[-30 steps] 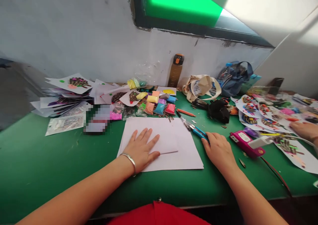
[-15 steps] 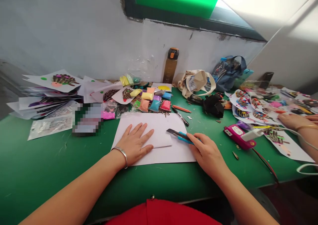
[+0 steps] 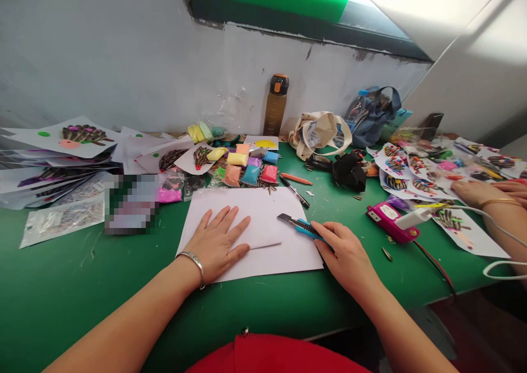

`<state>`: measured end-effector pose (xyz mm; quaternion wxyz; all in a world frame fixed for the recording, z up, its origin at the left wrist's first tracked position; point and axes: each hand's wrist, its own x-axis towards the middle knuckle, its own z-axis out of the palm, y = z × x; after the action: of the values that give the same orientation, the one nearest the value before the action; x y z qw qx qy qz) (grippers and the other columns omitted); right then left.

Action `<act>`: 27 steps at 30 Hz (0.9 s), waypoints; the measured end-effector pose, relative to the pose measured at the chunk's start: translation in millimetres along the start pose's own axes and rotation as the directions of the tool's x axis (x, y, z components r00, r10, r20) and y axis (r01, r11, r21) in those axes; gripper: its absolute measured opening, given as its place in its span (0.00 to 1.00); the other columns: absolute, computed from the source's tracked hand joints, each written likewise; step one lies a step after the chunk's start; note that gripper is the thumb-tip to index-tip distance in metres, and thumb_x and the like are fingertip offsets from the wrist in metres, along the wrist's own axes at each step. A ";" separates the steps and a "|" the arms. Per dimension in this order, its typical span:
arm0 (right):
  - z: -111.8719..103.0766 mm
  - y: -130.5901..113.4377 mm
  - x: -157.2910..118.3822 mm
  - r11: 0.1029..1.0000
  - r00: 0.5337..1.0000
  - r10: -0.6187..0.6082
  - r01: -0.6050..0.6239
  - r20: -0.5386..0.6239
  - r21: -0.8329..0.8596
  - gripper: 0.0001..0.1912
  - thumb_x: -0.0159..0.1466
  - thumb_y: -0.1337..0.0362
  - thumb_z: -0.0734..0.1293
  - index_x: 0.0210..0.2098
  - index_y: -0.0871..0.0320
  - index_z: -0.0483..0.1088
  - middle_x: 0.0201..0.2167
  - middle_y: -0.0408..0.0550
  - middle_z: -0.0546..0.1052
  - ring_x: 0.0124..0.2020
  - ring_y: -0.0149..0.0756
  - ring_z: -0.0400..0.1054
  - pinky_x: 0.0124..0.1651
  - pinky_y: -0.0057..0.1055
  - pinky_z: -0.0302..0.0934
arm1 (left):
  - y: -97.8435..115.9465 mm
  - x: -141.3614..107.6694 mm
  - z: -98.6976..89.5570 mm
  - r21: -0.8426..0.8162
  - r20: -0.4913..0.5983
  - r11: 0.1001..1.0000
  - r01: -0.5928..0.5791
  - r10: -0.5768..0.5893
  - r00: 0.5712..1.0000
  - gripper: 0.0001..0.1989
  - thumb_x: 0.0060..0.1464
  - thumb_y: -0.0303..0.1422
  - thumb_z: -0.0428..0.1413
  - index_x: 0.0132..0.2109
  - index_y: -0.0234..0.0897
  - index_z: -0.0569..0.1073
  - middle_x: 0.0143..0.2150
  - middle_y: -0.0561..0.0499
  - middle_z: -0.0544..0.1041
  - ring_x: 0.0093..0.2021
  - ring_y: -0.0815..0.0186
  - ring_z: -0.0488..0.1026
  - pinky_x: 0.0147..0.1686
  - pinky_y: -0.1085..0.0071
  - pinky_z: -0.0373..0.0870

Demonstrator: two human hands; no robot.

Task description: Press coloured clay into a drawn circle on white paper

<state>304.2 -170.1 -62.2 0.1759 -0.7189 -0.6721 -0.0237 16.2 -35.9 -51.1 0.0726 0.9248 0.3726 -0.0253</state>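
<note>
We have the left hand (image 3: pixel 216 244) spread flat on a sheet of white paper (image 3: pixel 230 213), its fingers well apart and pressing down, with a silver bangle (image 3: pixel 191 263) at the wrist. The right hand (image 3: pixel 348 257) is closed round a blue-handled utility knife (image 3: pixel 302 226), its fingers curled and pinching the handle, though we can't make out exactly where the thumb sits. The knife is what has just changed: a second ago it lay at the sheet's right edge, and now its metal tip rests on the paper, pointing up and to the left, just beside a thin dark line (image 3: pixel 265 245) on the sheet. That puts the blade between our two hands, with the paper pinned on a green table (image 3: pixel 82 307). Beyond the sheet lie packets of coloured modelling clay (image 3: pixel 247 167), an orange marker (image 3: pixel 295 179) and a slim dark pen (image 3: pixel 294 191). To the right, a pink plastic device (image 3: pixel 391 222) sits near a co-worker's hand (image 3: pixel 473 193) — that hand rests at the edge of a spread of seed-decorated sheets (image 3: pixel 411 183).
</note>
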 end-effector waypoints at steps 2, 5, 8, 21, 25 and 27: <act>-1.2 -0.9 -0.5 1.000 1.000 -0.010 0.010 0.016 0.030 0.20 0.66 0.62 0.58 0.57 0.56 0.66 0.47 0.55 0.71 0.48 0.45 0.65 0.48 0.42 0.63 | -0.2 0.3 0.3 -0.002 -0.003 1.000 -0.003 0.003 1.000 0.29 0.61 0.52 0.39 0.67 0.52 0.51 0.70 0.45 0.47 0.69 0.52 0.41 0.63 0.47 0.33; -4.0 -6.8 0.0 0.996 0.998 -0.041 0.038 0.046 0.081 0.20 0.66 0.62 0.58 0.57 0.54 0.66 0.48 0.54 0.70 0.48 0.44 0.65 0.48 0.42 0.62 | 0.0 0.4 -0.3 -0.003 0.003 1.000 0.001 -0.001 1.000 0.29 0.61 0.52 0.39 0.67 0.52 0.51 0.70 0.45 0.47 0.69 0.52 0.41 0.63 0.47 0.33; -8.3 -15.3 1.2 0.991 0.996 -0.063 0.056 0.062 0.118 0.20 0.66 0.64 0.59 0.57 0.55 0.66 0.48 0.54 0.70 0.48 0.44 0.64 0.48 0.42 0.62 | 0.8 -0.1 -2.0 0.005 0.018 1.000 0.002 -0.002 1.000 0.30 0.60 0.52 0.39 0.67 0.52 0.51 0.70 0.44 0.46 0.69 0.52 0.41 0.63 0.47 0.33; -25.0 -14.3 -2.7 0.977 0.977 -0.177 0.160 0.116 0.142 0.20 0.66 0.68 0.59 0.57 0.52 0.65 0.48 0.53 0.70 0.47 0.42 0.64 0.48 0.41 0.62 | 3.3 0.0 -4.5 0.008 0.033 1.000 0.015 -0.015 0.999 0.31 0.60 0.53 0.40 0.67 0.51 0.51 0.70 0.45 0.46 0.69 0.52 0.41 0.63 0.47 0.32; -21.4 -14.3 -1.4 0.977 0.975 -0.189 0.175 0.113 0.123 0.20 0.66 0.67 0.59 0.56 0.52 0.66 0.48 0.53 0.71 0.46 0.43 0.64 0.48 0.43 0.62 | 4.2 0.6 -5.9 0.012 0.043 1.000 0.021 -0.022 0.999 0.29 0.62 0.51 0.37 0.67 0.51 0.51 0.70 0.46 0.47 0.69 0.53 0.40 0.63 0.47 0.33; -20.7 -12.8 -2.0 0.976 0.974 -0.193 0.178 0.117 0.127 0.19 0.66 0.67 0.59 0.56 0.52 0.66 0.48 0.53 0.71 0.46 0.43 0.64 0.48 0.43 0.62 | 4.7 0.9 -6.3 0.024 0.051 0.999 0.026 -0.027 0.998 0.28 0.62 0.50 0.36 0.67 0.51 0.50 0.70 0.45 0.47 0.69 0.53 0.40 0.63 0.47 0.33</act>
<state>295.7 -177.5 -40.4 0.1708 -0.6416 -0.7464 0.0454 20.1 -37.7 -44.5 0.0711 0.9197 0.3824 -0.0540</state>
